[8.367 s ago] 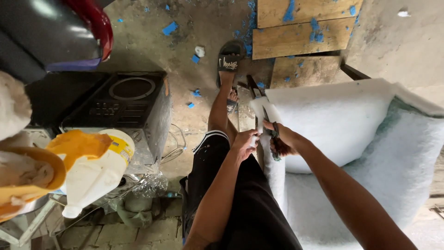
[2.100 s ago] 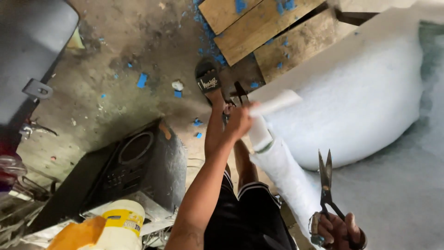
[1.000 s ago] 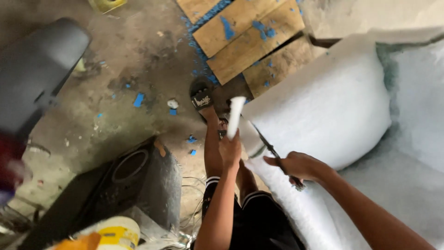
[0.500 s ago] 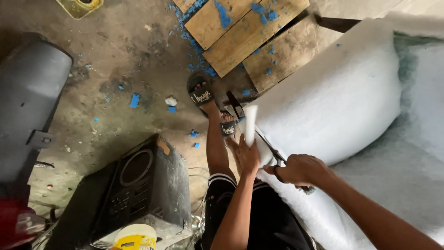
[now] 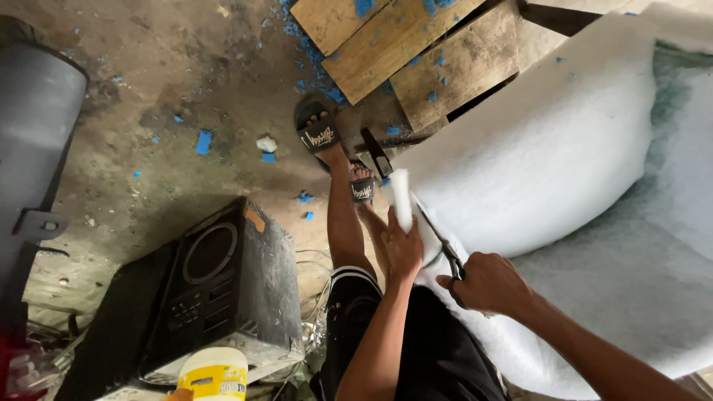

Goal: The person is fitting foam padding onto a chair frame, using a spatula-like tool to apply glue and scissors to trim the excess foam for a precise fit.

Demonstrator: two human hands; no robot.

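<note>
My left hand [image 5: 402, 249] grips a narrow white strip of padding [image 5: 401, 199] and holds it upright at the sheet's edge. My right hand [image 5: 486, 282] is closed on black scissors [image 5: 440, 241], whose blades point up along the edge of the white padding sheet [image 5: 535, 163], right beside the strip. The sheet drapes over a grey cushioned seat [image 5: 653, 238] on my right. My legs in black shorts and sandals [image 5: 318, 134] stretch out below the hands.
A black speaker box [image 5: 215, 289] stands on the dirty floor at left. Wooden planks [image 5: 401, 52] lie at the top. A yellow and white container [image 5: 214, 373] sits at the bottom edge. A grey rounded object [image 5: 33, 148] fills the left side. Blue scraps litter the floor.
The right hand brought the scissors from out at the right back to the sheet's edge. The left hand lowered the strip toward me, beside the blades.
</note>
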